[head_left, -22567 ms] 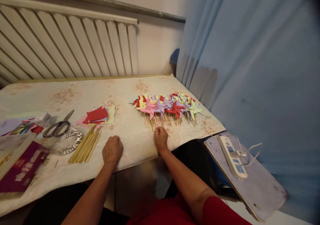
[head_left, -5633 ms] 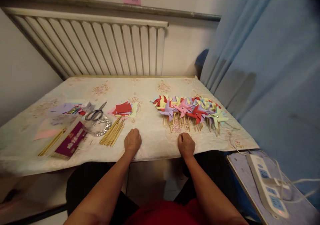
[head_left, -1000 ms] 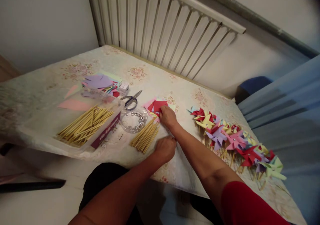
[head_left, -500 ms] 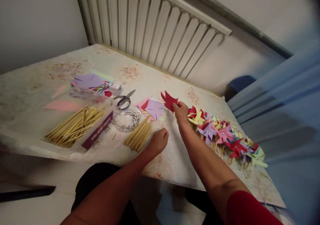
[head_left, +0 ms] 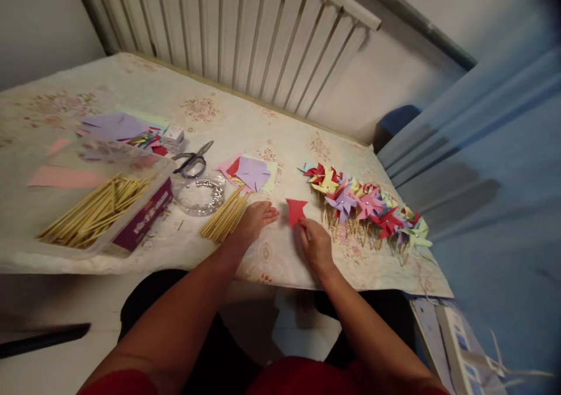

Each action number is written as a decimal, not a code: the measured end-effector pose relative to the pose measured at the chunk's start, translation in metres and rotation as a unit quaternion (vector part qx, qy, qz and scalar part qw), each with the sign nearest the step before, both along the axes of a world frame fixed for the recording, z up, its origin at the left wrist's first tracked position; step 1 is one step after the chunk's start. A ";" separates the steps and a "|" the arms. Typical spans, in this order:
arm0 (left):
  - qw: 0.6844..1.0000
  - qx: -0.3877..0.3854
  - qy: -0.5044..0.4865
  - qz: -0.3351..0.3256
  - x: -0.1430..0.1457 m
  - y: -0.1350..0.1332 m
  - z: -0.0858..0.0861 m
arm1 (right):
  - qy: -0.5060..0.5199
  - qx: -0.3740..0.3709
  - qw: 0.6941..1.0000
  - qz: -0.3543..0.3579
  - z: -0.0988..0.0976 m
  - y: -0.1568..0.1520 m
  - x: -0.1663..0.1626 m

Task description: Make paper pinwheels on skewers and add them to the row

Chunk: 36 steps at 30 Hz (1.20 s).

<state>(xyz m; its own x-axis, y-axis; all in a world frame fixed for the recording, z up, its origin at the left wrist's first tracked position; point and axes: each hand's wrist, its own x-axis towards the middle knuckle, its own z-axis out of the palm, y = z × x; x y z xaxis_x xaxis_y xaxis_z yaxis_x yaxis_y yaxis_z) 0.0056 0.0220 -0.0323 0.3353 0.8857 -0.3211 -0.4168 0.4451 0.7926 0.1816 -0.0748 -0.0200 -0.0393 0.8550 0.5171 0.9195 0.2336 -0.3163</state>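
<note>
My right hand (head_left: pixel 314 244) pinches a cut red paper square (head_left: pixel 295 211) just above the patterned tablecloth (head_left: pixel 245 120), near the front edge. My left hand (head_left: pixel 256 219) lies flat on the cloth with fingers stretched out, beside a small bundle of loose wooden sticks (head_left: pixel 224 217). A small stack of cut paper squares (head_left: pixel 250 173), purple on top, lies behind the sticks. To the right of the red piece is a row of finished paper pinwheels (head_left: pixel 366 205) on sticks.
A clear round dish of shiny pins (head_left: pixel 198 194) and scissors (head_left: pixel 193 159) sit left of the paper stack. A box of many sticks (head_left: pixel 94 211) stands at the left, with coloured paper sheets (head_left: pixel 111 127) behind. A radiator (head_left: pixel 228 30) backs the table; a power strip (head_left: pixel 456 336) lies lower right.
My right hand picked the red piece off the stack and brought it down toward the front edge. My left hand went from curled to flat. The view shifted left.
</note>
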 end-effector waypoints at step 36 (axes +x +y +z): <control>0.573 0.610 0.526 -0.151 0.010 -0.027 -0.013 | -0.112 -0.139 0.983 0.045 -0.050 -0.055 -0.002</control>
